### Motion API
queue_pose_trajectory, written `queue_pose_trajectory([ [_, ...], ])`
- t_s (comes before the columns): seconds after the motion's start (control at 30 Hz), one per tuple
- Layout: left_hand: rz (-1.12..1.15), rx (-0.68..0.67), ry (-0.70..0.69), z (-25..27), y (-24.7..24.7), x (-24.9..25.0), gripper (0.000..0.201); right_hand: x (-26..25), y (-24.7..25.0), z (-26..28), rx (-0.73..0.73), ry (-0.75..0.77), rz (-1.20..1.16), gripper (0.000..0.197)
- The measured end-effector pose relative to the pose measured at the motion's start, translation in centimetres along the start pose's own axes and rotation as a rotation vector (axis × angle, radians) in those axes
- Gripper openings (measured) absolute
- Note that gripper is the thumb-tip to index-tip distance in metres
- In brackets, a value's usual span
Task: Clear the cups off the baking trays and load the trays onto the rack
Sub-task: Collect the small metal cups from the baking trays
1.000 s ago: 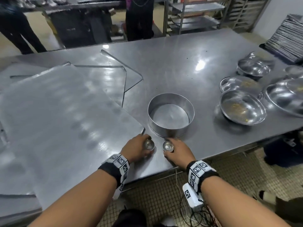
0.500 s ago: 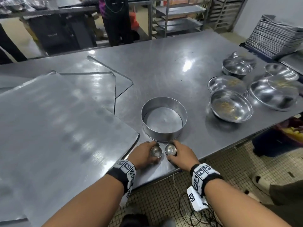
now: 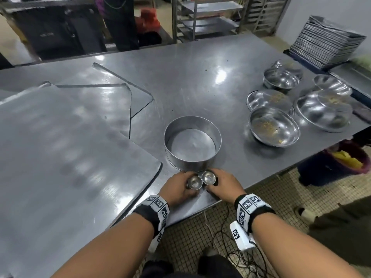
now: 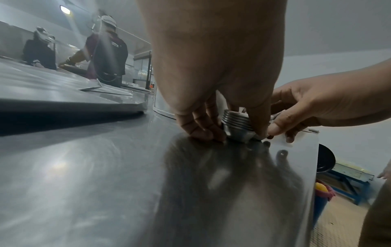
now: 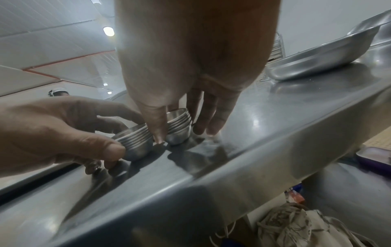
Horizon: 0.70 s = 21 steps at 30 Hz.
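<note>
Two short stacks of small steel cups stand side by side near the table's front edge, touching each other. My left hand (image 3: 180, 187) grips the left cup stack (image 3: 194, 182) (image 4: 237, 127) with thumb and fingers curled round it. My right hand (image 3: 222, 183) grips the right cup stack (image 3: 208, 177) (image 5: 180, 130) the same way. Both stacks rest on the tabletop in the right wrist view, where the left stack (image 5: 135, 143) is nearer the camera. A large bare baking tray (image 3: 60, 157) lies to the left, overlapping other trays (image 3: 100, 101).
A round steel tin (image 3: 190, 163) stands just beyond the cups. Several steel bowls (image 3: 274, 127) with crumbs sit at the right. A pile of trays (image 3: 325, 39) is at the back right, a rack (image 3: 208, 17) and a person (image 3: 118, 21) behind the table.
Both hands have slid their cup stacks toward each other until the stacks touch, closer to the round tin. The head view has swung slightly right.
</note>
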<state>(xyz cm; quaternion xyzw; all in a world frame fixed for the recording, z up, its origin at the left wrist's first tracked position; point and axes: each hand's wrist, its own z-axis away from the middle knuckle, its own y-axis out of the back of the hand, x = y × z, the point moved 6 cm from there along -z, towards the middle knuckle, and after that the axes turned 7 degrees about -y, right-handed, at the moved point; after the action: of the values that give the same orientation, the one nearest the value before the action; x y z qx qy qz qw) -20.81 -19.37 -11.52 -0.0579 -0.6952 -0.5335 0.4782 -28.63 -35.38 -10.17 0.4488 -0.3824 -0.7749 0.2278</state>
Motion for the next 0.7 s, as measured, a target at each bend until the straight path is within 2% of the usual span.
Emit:
queue_pose_trajectory([
  [0.23,0.0,0.137,0.07,0.5,-0.5,2.2,0.047,1.5,1.3,-1.2,-0.062,0.086,0.035,0.059],
  [0.37,0.015,0.187,0.163,0.5,-1.7,2.9,0.062,2.5,1.9,-1.7,-0.103,0.122,0.028,0.061],
  [0.57,0.026,0.225,0.226,0.4,-2.6,4.7,0.054,3.4,2.5,-2.3,-0.139,0.178,0.053,0.053],
  [0.7,-0.005,0.231,0.254,0.2,-2.5,5.6,0.07,3.5,2.8,-2.5,-0.157,0.214,0.058,0.05],
])
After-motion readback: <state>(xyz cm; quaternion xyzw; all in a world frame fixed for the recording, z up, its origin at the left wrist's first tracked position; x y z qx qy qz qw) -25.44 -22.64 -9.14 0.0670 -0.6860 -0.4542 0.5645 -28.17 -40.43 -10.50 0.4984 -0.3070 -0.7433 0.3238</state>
